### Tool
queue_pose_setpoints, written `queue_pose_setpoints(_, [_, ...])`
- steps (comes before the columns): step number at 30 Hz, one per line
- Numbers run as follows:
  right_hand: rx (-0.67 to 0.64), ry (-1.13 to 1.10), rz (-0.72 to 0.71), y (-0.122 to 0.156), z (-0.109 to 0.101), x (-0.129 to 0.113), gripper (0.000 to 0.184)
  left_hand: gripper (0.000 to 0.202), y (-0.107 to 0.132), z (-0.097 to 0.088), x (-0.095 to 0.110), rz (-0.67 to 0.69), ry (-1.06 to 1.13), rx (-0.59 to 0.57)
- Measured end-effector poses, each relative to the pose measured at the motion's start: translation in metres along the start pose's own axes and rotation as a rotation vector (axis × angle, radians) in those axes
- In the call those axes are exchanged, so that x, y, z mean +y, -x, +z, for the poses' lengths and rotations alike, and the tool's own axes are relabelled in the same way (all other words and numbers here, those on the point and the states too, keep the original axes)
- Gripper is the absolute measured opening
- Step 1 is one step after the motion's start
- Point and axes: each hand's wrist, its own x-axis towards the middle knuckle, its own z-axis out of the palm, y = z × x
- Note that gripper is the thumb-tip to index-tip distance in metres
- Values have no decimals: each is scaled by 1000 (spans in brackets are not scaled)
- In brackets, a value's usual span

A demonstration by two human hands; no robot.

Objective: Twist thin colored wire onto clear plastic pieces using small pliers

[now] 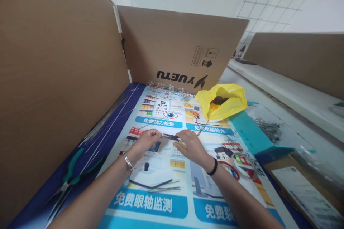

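Note:
Both hands meet over a printed poster [161, 200] that covers the table. My left hand [146, 140], a silver bangle on its wrist, is closed in a pinch on something thin that I cannot make out. My right hand [189, 143], with a black band on the wrist, is closed round small dark pliers [170, 136] whose jaws point left toward the left fingertips. A thin wire [200, 127] runs from the right hand up toward a yellow bag [232, 102].
Cardboard walls [59, 64] stand at the left and back. Green-handled pliers [71, 177] lie at the left on the blue mat. Thin metal rods [163, 188] lie near me. A tape ring [244, 164], a teal box [249, 134] and a bag of small metal parts [270, 128] are at the right.

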Motion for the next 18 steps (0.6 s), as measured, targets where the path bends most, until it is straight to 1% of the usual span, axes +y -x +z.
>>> queue_pose_setpoints(4, [16, -88, 26, 1, 5, -1, 21, 21, 0, 1, -3, -4, 12, -8])
queue_pose_setpoints(10, [52, -211, 57, 2, 15, 0, 26, 21, -1, 3, -9, -30, -34, -47])
queue_pose_setpoints(15, [132, -437, 114, 1, 14, -1, 23, 18, -1, 3, -4, -45, 0, 1])
queue_pose_setpoints(16, [148, -450, 111, 1, 13, -2, 22, 17, -1, 3, -3, -38, 15, 16])
queue_pose_setpoints(18, [175, -406, 67, 2, 10, -3, 21, 15, -1, 2, -3, -14, 46, 53])
